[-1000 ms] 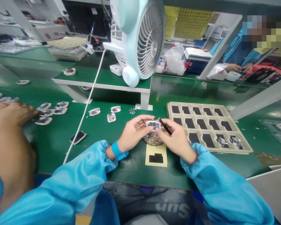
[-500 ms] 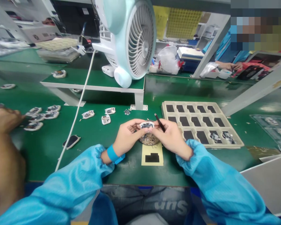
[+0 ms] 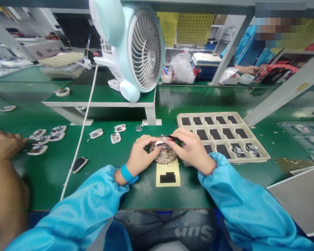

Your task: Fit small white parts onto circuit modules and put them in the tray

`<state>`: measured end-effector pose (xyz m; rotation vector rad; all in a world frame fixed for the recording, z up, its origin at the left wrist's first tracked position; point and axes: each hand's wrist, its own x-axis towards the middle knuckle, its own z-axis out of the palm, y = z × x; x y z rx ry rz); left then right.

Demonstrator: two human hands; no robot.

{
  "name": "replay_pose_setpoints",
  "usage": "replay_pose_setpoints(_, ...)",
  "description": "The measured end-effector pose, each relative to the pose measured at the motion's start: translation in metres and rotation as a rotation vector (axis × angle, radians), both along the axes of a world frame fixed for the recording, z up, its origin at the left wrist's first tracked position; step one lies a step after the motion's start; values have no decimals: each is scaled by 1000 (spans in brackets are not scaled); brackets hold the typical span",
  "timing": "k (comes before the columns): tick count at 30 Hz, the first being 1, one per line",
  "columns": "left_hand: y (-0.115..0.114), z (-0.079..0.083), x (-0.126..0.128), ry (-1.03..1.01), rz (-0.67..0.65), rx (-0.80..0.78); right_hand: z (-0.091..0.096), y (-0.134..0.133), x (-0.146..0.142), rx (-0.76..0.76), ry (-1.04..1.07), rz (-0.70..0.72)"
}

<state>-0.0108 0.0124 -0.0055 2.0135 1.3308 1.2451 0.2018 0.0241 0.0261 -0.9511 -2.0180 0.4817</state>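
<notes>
Over a round speckled disc (image 3: 165, 156), my left hand (image 3: 141, 155) pinches a small white casing (image 3: 161, 143) between thumb and fingertips. My right hand (image 3: 192, 150) touches the same casing at its right side. A slim black pen-like tool (image 3: 174, 138) lies in the right hand's grip, its tip hidden among the fingers. Below the disc is a yellow sheet (image 3: 158, 176) with a black stepped patch (image 3: 167, 177). Left of my hands lie several similar white casings with parts inside, such as one casing (image 3: 116, 138).
At right stands a beige compartment tray (image 3: 240, 122) with black pads and some small circuit parts. A fan (image 3: 146, 52) sits on a low green shelf (image 3: 99, 104); a white cable (image 3: 80, 139) crosses the left side. Another person's hand (image 3: 5, 144) reaches in at far left.
The black tool has tipped from upright to nearly flat in my right hand. The casing has turned, its inner parts showing less. The view has shifted slightly.
</notes>
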Motion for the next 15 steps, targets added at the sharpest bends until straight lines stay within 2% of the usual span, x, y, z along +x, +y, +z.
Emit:
replay_pose_setpoints(6,0,-3,-3,74,22,-12,-10,1,0,41,-189,35)
replay_pose_setpoints(15,1,-2,-4,83,5,-23,-8,-3,-3,62,-240,26)
